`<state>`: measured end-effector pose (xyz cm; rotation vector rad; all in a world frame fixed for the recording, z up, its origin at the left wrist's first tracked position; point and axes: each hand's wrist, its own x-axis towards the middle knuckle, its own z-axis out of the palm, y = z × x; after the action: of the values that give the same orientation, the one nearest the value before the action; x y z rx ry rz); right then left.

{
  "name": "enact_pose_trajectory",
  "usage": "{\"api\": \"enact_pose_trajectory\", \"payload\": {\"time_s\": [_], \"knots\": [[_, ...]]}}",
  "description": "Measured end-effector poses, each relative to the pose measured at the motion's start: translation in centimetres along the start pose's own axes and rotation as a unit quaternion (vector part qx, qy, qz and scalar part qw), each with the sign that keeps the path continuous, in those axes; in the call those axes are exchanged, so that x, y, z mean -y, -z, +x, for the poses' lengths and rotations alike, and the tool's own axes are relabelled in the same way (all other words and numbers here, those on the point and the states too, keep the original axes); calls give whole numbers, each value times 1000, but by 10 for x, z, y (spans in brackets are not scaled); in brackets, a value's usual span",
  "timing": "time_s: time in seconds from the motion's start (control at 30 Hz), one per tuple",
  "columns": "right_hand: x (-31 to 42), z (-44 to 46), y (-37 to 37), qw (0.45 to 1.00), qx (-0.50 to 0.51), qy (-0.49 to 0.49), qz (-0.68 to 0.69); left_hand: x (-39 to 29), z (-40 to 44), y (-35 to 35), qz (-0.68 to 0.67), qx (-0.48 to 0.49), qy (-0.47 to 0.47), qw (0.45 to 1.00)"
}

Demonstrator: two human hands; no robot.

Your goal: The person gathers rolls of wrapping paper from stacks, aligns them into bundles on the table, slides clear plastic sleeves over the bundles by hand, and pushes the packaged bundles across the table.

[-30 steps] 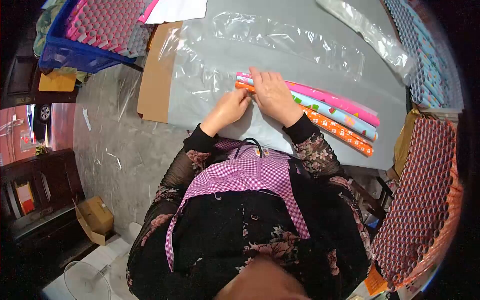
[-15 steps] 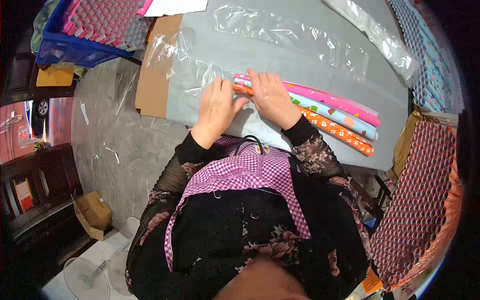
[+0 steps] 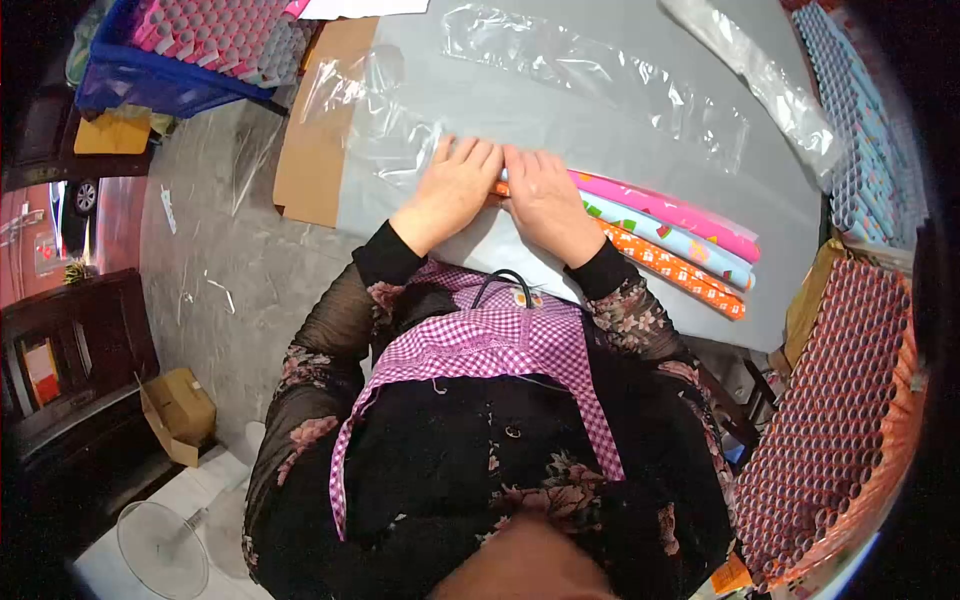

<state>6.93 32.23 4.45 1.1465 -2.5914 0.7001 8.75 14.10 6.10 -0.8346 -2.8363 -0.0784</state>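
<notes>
Three rolls of wrapping paper lie side by side on the grey-covered table: a pink roll (image 3: 668,212), a light blue patterned roll (image 3: 660,242) and an orange roll (image 3: 668,267) with white prints. Over their left part, my right hand (image 3: 545,197) is closed, its fingers reaching across to the far side. My left hand (image 3: 455,190) is closed over the left ends, close beside the right hand, and hides those ends. Clear plastic film (image 3: 385,125) lies just beyond my left hand.
A clear plastic sleeve (image 3: 600,75) lies farther back on the table (image 3: 560,120). Another plastic bundle (image 3: 755,85) is at the back right. Brown cardboard (image 3: 318,150) lines the left edge. Beside it stands a blue crate (image 3: 150,85) of pink rolls. Stacked rolls (image 3: 825,420) stand at the right.
My left hand has moved right, from beside the rolls onto their left ends. The right hand stays on the rolls, shifted only slightly.
</notes>
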Motion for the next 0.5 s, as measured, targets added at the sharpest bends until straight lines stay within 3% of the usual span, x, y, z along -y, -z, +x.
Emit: {"api": "enact_pose_trajectory", "payload": {"time_s": [0.27, 0.33, 0.5], "knots": [[-4, -5, 10, 999, 19, -3, 50, 4, -1, -2, 22, -1, -26, 999], [-5, -8, 25, 993, 88, -44, 66, 4, -2, 0, 16, 14, -21, 1000], [-29, -38, 56, 992, 114, -42, 32, 5, -2, 1, -1, 27, -11, 1000]]}}
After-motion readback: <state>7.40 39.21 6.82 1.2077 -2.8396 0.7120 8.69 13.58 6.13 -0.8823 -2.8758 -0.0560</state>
